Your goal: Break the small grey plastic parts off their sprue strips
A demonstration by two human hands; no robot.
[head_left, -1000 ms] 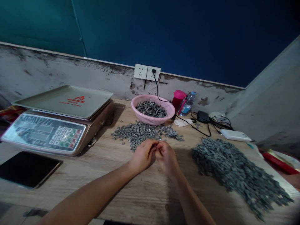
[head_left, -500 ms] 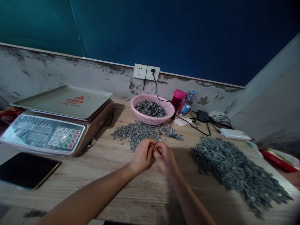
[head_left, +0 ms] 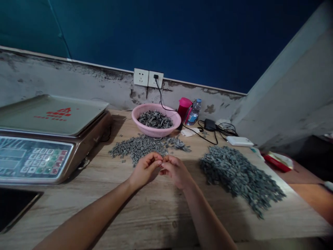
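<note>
Well, the hands had drawn slightly apart, the left hand point(head_left: 144, 170) and right hand point(head_left: 177, 171) now meeting only at the fingertips above the counter point(head_left: 85, 208); each grip was curled and pinching, though I could not tell what, if anything, it held. Just beyond them lay one heap of small grey pieces point(head_left: 137, 147), with a larger heap point(head_left: 234, 177) to the right, a third lot in the one pink plastic basket point(head_left: 156, 133), and one electronic scale point(head_left: 52, 114) to the left.
</note>
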